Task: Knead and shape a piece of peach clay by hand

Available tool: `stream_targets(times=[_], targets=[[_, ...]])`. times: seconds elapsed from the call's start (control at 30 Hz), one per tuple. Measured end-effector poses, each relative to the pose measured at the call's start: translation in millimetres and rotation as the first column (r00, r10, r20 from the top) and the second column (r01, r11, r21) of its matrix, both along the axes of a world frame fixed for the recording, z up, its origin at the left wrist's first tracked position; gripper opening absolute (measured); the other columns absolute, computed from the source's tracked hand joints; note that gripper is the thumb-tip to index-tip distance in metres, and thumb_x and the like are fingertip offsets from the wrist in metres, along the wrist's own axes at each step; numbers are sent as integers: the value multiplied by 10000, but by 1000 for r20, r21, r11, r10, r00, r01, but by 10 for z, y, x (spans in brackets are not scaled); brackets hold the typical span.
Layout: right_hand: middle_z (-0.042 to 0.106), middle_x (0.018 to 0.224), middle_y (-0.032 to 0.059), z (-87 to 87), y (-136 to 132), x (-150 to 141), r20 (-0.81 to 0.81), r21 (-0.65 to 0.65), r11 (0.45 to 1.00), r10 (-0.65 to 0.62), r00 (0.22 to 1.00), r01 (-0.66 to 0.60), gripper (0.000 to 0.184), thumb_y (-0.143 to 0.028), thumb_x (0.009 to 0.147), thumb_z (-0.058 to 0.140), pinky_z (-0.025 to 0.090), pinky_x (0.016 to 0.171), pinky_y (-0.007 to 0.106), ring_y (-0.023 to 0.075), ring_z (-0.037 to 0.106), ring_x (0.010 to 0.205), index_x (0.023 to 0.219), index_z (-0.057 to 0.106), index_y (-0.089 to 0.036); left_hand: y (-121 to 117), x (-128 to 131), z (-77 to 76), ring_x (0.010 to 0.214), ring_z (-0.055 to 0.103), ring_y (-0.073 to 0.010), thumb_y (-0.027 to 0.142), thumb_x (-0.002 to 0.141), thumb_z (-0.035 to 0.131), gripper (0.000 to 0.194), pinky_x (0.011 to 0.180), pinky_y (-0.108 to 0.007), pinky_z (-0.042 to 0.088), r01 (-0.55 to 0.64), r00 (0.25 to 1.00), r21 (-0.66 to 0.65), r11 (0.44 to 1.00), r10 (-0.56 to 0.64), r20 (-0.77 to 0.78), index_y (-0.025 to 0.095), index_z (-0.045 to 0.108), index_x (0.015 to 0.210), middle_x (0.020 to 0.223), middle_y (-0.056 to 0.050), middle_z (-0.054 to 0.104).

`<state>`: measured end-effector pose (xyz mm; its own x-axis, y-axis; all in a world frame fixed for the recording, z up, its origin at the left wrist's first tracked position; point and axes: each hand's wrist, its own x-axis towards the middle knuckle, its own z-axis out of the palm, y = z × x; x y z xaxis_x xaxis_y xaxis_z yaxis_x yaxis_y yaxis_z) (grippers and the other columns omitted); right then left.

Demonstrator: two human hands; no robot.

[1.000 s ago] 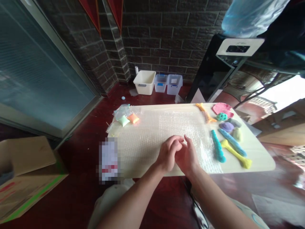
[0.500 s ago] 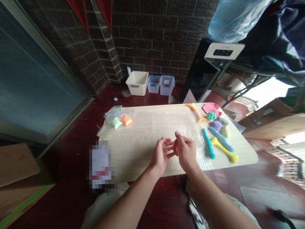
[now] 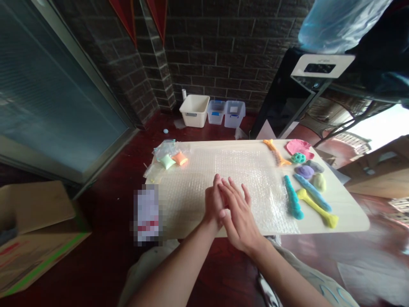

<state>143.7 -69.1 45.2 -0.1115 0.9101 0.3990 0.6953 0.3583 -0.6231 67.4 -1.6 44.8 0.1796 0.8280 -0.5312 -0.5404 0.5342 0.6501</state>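
Note:
Over the front of the table, my left hand (image 3: 213, 202) and my right hand (image 3: 239, 217) are pressed palm to palm. The right one lies across the left, its fingers stretched out and slightly apart. Whatever is between the palms, if anything, is hidden. Beneath them lies a sheet of bubble wrap (image 3: 191, 192). To the right, shaped clay-like pieces rest on the table: a twisted teal stick (image 3: 292, 198), a blue stick (image 3: 313, 192) and a yellow bone shape (image 3: 317, 208).
Green (image 3: 167, 161) and orange packets (image 3: 180, 158) lie at the table's (image 3: 348, 217) back left. At the back right are an orange bone shape (image 3: 276, 152), a pink piece (image 3: 298, 147) and a purple lump (image 3: 305, 172). Bins (image 3: 194, 111) stand by the wall; a cardboard box (image 3: 41, 238) sits left.
My hands were cupped together, then apart with the fingers curled and loosely touching. Now the palms press flat against each other, the right over the left. The view swung left and back.

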Motion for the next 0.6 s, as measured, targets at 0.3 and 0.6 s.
stream_targets(times=[0.3,0.6], targets=[[749,1094,96,-143,175,133,-840,-530,846,-512,179,-65,405,-611,886,678,595,744,395,272,719,899,1004,731,-226,38,-57,25,363,442,-138,665,993,437,717,443,-288,332,175,918,273,946,-56,-393,210,544,449,408,-30,469],[733,704,57,-35,243,236,-789,-569,757,-612,-44,-321,450,-663,801,720,613,699,408,290,759,755,796,698,-213,-231,-101,23,1266,635,-346,461,1024,465,434,1230,-543,300,757,618,617,212,74,-783,161,670,1262,1237,-168,740]])
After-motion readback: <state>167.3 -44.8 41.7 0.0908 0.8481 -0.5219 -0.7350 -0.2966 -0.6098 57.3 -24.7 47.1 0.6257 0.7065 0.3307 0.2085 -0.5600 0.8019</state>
